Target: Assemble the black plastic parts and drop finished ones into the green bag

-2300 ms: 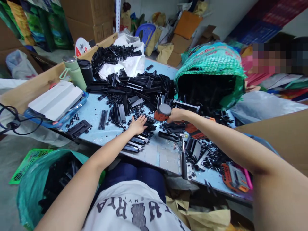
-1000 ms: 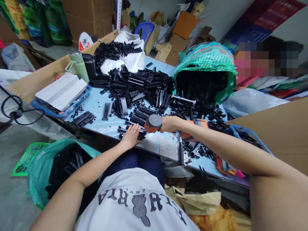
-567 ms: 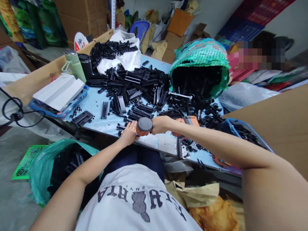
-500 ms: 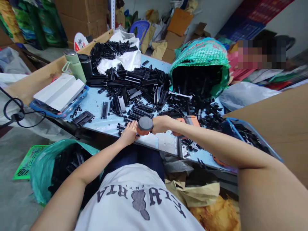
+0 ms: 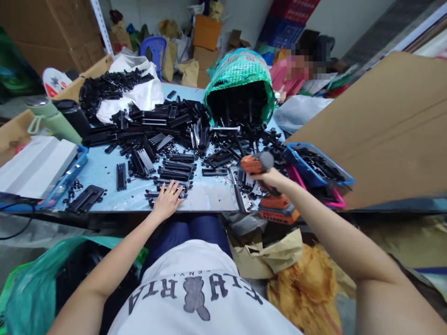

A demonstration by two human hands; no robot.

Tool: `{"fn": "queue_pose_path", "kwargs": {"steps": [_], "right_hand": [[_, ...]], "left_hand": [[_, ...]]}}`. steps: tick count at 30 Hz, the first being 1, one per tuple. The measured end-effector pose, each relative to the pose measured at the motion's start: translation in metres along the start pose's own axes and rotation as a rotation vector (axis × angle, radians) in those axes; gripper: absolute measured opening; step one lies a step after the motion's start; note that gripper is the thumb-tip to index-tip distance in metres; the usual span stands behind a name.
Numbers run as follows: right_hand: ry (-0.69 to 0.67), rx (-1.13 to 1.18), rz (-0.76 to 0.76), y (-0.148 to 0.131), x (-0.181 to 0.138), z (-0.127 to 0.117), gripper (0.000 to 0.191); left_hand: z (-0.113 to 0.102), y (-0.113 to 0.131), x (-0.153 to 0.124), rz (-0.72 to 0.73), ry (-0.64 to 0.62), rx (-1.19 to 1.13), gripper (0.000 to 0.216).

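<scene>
My left hand (image 5: 166, 201) lies flat with fingers spread on a black plastic strip (image 5: 155, 193) at the near edge of the light blue table (image 5: 206, 195). My right hand (image 5: 270, 179) is wrapped round the grip of an orange and black cordless screwdriver (image 5: 265, 186), held off to the right of the strip with its grey rear cap pointing up. Several more black strips (image 5: 174, 165) lie in rows just beyond my left hand.
A big heap of black plastic parts (image 5: 157, 121) covers the table's middle, spilling from a green woven sack (image 5: 239, 81). A blue tray of parts (image 5: 316, 165) and a large cardboard sheet (image 5: 380, 125) sit right. Bottles (image 5: 52, 118) and a white box (image 5: 33, 165) stand left. Another person sits behind.
My right hand has carried the screwdriver away from the strip to the right. My left hand stays on the strip, now flatter with fingers spread. The camera has swung right.
</scene>
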State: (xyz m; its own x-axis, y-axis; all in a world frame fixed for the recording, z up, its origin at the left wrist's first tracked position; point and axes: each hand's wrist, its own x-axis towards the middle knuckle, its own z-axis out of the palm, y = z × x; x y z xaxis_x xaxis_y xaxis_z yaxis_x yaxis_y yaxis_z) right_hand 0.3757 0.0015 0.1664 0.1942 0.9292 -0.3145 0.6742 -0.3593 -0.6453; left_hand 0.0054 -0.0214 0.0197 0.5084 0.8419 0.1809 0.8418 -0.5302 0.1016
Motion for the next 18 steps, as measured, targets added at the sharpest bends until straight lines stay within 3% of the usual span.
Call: {"fn": "queue_pose_path", "kwargs": {"steps": [4, 7, 14, 18], "right_hand": [[0.292, 0.084, 0.291, 0.039, 0.032, -0.053, 0.027], [0.338, 0.073, 0.436, 0.057, 0.055, -0.069, 0.023], [0.242, 0.075, 0.459, 0.072, 0.084, -0.067, 0.024], [0.335, -0.240, 0.437, 0.064, 0.073, -0.076, 0.048]], "left_hand": [[0.000, 0.005, 0.005, -0.004, 0.006, -0.004, 0.049], [0.000, 0.005, 0.007, -0.001, 0.001, 0.004, 0.048], [0.000, 0.008, 0.008, 0.006, -0.013, 0.033, 0.051], [-0.006, 0.013, 0.001, -0.007, 0.066, -0.078, 0.053]]}}
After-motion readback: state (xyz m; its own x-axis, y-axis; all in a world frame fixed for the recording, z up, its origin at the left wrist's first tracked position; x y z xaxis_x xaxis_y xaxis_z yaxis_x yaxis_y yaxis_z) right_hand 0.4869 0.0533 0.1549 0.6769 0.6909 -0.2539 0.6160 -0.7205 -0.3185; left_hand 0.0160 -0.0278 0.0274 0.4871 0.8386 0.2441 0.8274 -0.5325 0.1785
